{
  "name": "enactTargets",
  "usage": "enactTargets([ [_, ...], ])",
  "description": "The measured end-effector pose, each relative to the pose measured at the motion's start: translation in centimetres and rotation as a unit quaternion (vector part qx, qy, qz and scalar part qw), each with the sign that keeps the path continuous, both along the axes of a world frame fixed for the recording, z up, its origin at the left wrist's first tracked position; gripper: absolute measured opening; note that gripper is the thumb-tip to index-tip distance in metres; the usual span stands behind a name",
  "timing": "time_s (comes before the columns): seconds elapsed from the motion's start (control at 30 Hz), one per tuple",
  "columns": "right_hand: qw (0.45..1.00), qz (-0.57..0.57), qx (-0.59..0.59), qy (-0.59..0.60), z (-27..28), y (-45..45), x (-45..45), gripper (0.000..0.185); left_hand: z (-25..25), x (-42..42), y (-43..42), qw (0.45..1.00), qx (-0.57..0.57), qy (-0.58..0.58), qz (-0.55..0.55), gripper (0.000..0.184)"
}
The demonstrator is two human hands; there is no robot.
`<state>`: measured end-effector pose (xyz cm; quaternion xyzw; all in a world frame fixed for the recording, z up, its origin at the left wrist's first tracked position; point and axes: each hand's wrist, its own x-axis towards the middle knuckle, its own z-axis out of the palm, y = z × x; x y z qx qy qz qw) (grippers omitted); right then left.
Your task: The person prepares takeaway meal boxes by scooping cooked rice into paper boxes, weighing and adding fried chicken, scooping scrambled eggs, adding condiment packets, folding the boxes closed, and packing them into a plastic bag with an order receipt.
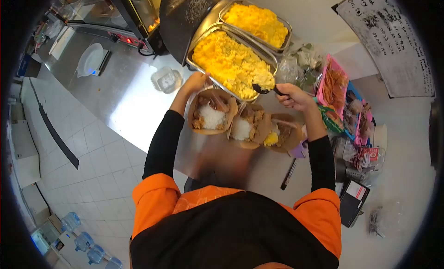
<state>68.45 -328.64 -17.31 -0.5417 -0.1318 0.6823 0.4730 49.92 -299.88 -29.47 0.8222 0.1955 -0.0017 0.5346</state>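
My right hand (294,97) is closed round the handle of a black spoon (262,89), whose bowl carries a heap of pale yellow food over the near tray's right end. That metal tray (275,62) holds yellow, mash-like food (226,58). My left hand (197,81) is at the tray's near left edge, its fingers closed on the rim. Just below stand three open brown boxes: the left box (190,113) and middle box (262,130) hold white rice and browned pieces, while the right box (292,138) has some yellow food in it.
A second metal tray (287,40) of yellow food lies behind. Pink baskets (329,65) with packets stand at right, near a marker (289,174) and a black device (354,202). A clear container (166,79) and a white scale (91,60) sit at left.
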Motion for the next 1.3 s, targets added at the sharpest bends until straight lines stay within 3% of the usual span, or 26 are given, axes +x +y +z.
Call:
enactTargets([
  [0.1, 0.997, 0.031, 0.036, -0.055, 3.7, -2.3, -4.5, 0.022, -0.5, 0.3, 0.1, 0.999, -0.027, 0.038, 0.022, 0.045],
  [0.17, 0.994, 0.067, -0.043, -0.069, 4.8, -3.7, -7.5, 0.033, -0.4, 0.1, -0.1, 0.999, -0.031, 0.008, 0.031, 0.044],
  [0.2, 0.975, 0.041, -0.071, -0.208, 4.4, -4.2, -10.1, 0.033, -0.4, 0.1, -0.2, 0.999, -0.033, -0.007, 0.035, 0.044],
  [0.27, 0.870, 0.077, -0.123, -0.470, 3.4, -3.6, -15.8, 0.040, -0.1, 0.1, -0.2, 0.999, -0.036, 0.016, 0.037, 0.044],
  [0.3, 0.785, 0.138, -0.146, -0.586, 3.0, -3.2, -18.0, 0.049, 0.0, 0.1, -0.2, 0.998, -0.037, 0.028, 0.037, 0.044],
  [0.4, 0.661, 0.196, -0.126, -0.714, -0.2, -3.1, -21.8, 0.058, -0.2, 0.2, -0.2, 0.996, -0.062, 0.047, 0.044, 0.045],
  [0.5, 0.653, 0.168, -0.116, -0.729, 0.6, -3.3, -21.6, 0.058, -0.5, 0.1, -0.2, 0.998, -0.054, 0.010, 0.044, 0.046],
  [0.6, 0.762, 0.113, -0.058, -0.635, 0.0, -4.1, -20.8, 0.056, -0.6, 0.2, -0.1, 0.996, -0.072, 0.014, 0.044, 0.045],
  [0.7, 0.850, -0.031, -0.034, -0.525, 0.4, -4.2, -19.2, 0.051, 0.1, -0.1, -0.3, 0.999, -0.038, 0.002, 0.037, 0.045],
  [0.8, 0.818, 0.023, 0.011, -0.575, 0.0, -4.4, -17.9, 0.048, 0.0, 0.0, -0.3, 0.998, -0.051, 0.008, 0.042, 0.045],
  [0.9, 0.761, 0.005, 0.066, -0.645, -0.5, -4.4, -17.5, 0.049, -0.2, -0.1, -0.4, 0.997, -0.056, 0.001, 0.046, 0.046],
  [0.97, 0.925, -0.113, 0.017, -0.361, 0.2, -4.4, -16.1, 0.049, -0.3, -0.1, -0.3, 0.997, -0.054, -0.003, 0.046, 0.045],
  [1.0, 0.965, -0.167, -0.012, -0.200, 0.7, -4.5, -15.3, 0.049, -0.4, 0.0, -0.4, 0.998, -0.053, -0.004, 0.045, 0.045],
  [1.1, 0.971, -0.229, 0.052, -0.038, 3.2, -2.8, -12.2, 0.047, -0.4, 0.1, -0.4, 0.997, -0.047, 0.012, 0.055, 0.045],
  [1.17, 0.970, -0.204, 0.033, -0.129, 3.6, -0.7, -9.4, 0.042, -1.4, 0.3, -0.3, 0.997, -0.049, 0.006, 0.059, 0.045],
  [1.2, 0.953, -0.136, 0.036, -0.269, 2.5, 0.4, -7.3, 0.041, -1.4, 0.3, -0.3, 0.997, -0.046, 0.007, 0.061, 0.045],
  [1.23, 0.912, -0.066, 0.039, -0.404, 1.0, 1.6, -5.4, 0.041, -1.2, 0.4, -0.4, 0.997, -0.043, 0.008, 0.063, 0.045],
  [1.3, 0.753, 0.090, -0.023, -0.651, -0.5, 4.5, -3.1, 0.042, -0.8, 0.3, -0.5, 0.997, -0.028, 0.029, 0.061, 0.045],
])
